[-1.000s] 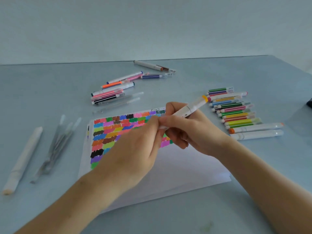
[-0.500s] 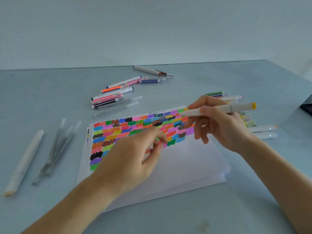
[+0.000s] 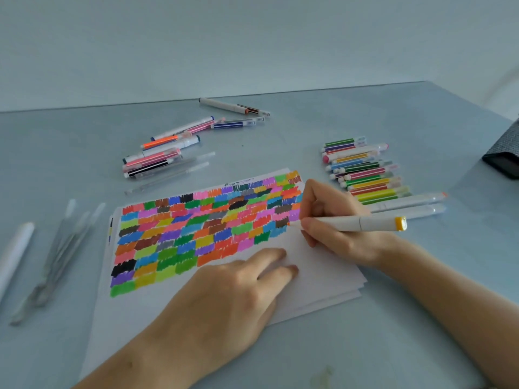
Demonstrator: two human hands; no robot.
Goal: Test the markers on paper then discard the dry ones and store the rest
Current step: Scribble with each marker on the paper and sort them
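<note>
My right hand (image 3: 334,228) grips a white marker with an orange end cap (image 3: 365,222), and its tip touches the white paper (image 3: 323,265) at the right edge of the coloured swatches. My left hand (image 3: 233,290) rests flat on the paper below the swatches; whether the cap is under it cannot be seen. A neat row of coloured markers (image 3: 362,175) lies right of the paper. A looser group of markers (image 3: 163,153) lies beyond the paper's far left corner.
Several clear pens (image 3: 61,248) and a white marker (image 3: 14,254) lie at the left. Further pens (image 3: 236,108) sit near the table's far edge. A dark pouch (image 3: 502,153) stands at the right edge.
My hands pulled apart after uncapping the marker. My right hand turned the marker and brought its tip down to the paper. My left hand dropped flat onto the sheet.
</note>
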